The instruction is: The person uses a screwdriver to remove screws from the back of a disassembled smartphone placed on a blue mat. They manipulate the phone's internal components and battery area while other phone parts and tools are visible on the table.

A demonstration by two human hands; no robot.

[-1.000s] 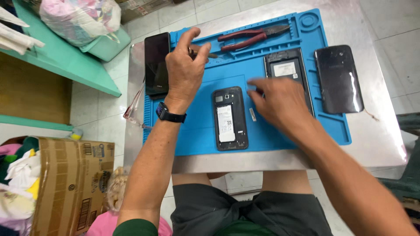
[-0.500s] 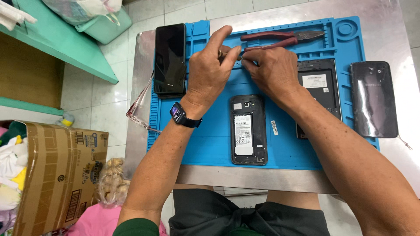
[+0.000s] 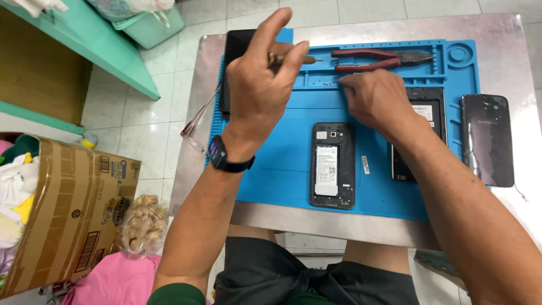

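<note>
On the blue mat (image 3: 282, 164), left hand (image 3: 261, 90) pinches a screwdriver (image 3: 293, 59).

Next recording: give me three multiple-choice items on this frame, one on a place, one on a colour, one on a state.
1. Where do the pliers lie?
A. top of the mat
B. floor
C. cardboard box

2. What colour is the work mat?
A. green
B. blue
C. grey

3. How is the opened phone at mat centre?
A. back cover on
B. back off, battery showing
C. held up

A: the pliers rest along the mat's upper trays.
B: the mat is blue.
B: its battery shows; the left hand holds a thin tool, and the right hand is at the trays.
</note>
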